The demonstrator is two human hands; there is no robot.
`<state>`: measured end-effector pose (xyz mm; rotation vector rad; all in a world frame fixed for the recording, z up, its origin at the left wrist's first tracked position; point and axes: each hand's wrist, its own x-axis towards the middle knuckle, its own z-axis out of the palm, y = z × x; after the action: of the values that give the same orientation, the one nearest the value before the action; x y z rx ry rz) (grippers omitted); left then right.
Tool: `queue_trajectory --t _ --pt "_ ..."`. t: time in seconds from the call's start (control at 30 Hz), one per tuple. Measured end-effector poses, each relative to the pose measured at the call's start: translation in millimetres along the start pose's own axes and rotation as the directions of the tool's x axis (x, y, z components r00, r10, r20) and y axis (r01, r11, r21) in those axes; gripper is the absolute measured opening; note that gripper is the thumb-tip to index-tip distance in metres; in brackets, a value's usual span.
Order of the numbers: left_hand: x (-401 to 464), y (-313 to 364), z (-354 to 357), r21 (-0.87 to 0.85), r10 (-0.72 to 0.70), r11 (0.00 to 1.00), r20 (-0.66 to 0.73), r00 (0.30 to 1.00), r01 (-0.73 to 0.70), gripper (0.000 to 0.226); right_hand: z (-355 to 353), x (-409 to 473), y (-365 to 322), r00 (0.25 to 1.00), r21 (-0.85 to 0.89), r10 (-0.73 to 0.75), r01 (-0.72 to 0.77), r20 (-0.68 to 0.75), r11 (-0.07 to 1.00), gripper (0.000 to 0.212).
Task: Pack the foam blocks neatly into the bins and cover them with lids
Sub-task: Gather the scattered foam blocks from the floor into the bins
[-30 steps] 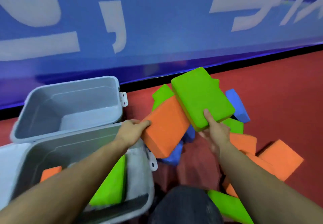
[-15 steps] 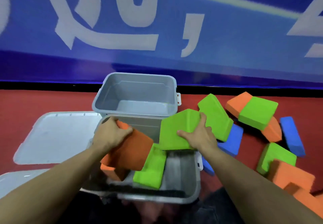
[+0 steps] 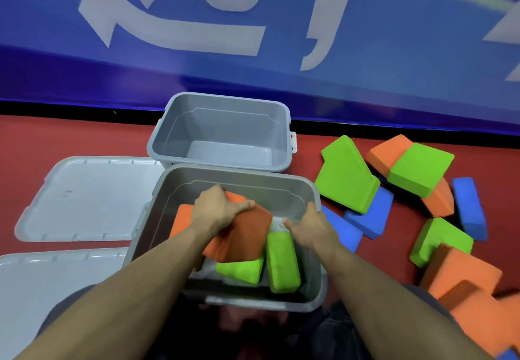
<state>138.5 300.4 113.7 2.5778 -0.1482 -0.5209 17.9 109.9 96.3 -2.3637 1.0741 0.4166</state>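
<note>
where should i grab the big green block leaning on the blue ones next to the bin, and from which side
Take the big green block by its two long side edges, coming down from above onto its upturned broad face. It lies tilted, propped on a blue block, so that face is open and its underside is partly blocked. The right hand, at the near bin, looks closest.

— What is there behind, along the far side?

— A big blue banner (image 3: 365, 50). It has large pale grey characters (image 3: 174, 30) printed on it, and one mark like a comma (image 3: 323, 27). I see only parts of them, so I cannot read them.

— And under the banner?

— A thin black strip (image 3: 70, 108) runs along its lower edge. Below it starts the red floor (image 3: 70, 137), which reaches until the near side. The surface looks smooth and flat, one colour everywhere.
</note>
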Motion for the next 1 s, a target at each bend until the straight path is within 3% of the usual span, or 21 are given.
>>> queue_trajectory --t 0.23,0.3,0.4,0.5,0.57,0.67,0.83,1.0 --pt "8.5 6.6 21.7 -0.025 -0.09 0.995 0.075 0.993 0.093 0.073 -5.3 -6.5 1.7 0.998 0.035 -0.062 0.062 -0.009 0.997 0.069" --pt "7.0 2.7 22.4 0.04 -0.134 0.991 0.125 0.983 0.13 0.066 -5.7 -7.3 4.6 0.998 0.008 -0.067 0.067 0.009 0.998 0.067" --pt "9.2 -10.7 26.9 0.122 -0.21 0.976 0.337 0.918 0.179 0.037 -4.6 -6.3 7.3 0.996 -0.003 -0.082 0.082 0.036 0.997 0.065" --pt "13.3 -29.3 36.0 0.311 -0.254 0.94 0.353 0.9 0.143 0.051 -2.7 -4.5 8.3 0.994 -0.006 -0.09 0.09 0.057 0.996 0.067" --pt "9.4 -29.9 34.1 0.357 -0.182 0.931 0.285 0.941 0.072 0.072 -2.7 -3.4 8.2 0.993 -0.017 -0.1 0.102 0.064 0.995 0.066" --pt "3.4 -15.5 28.1 0.278 0.015 0.956 0.252 0.968 -0.087 0.072 -3.5 -3.0 8.1 0.99 -0.018 -0.124 0.125 0.066 0.992 0.065" --pt "-6.7 13.1 32.2 0.144 0.264 0.941 0.25 0.932 -0.305 0.064 -8.0 1.6 20.8 0.987 0.046 -0.161 0.16 0.014 0.986 0.068" --pt "-1.1 39.6 47.4 0.098 0.402 0.896 0.241 0.884 -0.434 0.065 -36.3 23.4 50.0 0.987 0.081 -0.16 0.16 -0.01 0.984 0.078"
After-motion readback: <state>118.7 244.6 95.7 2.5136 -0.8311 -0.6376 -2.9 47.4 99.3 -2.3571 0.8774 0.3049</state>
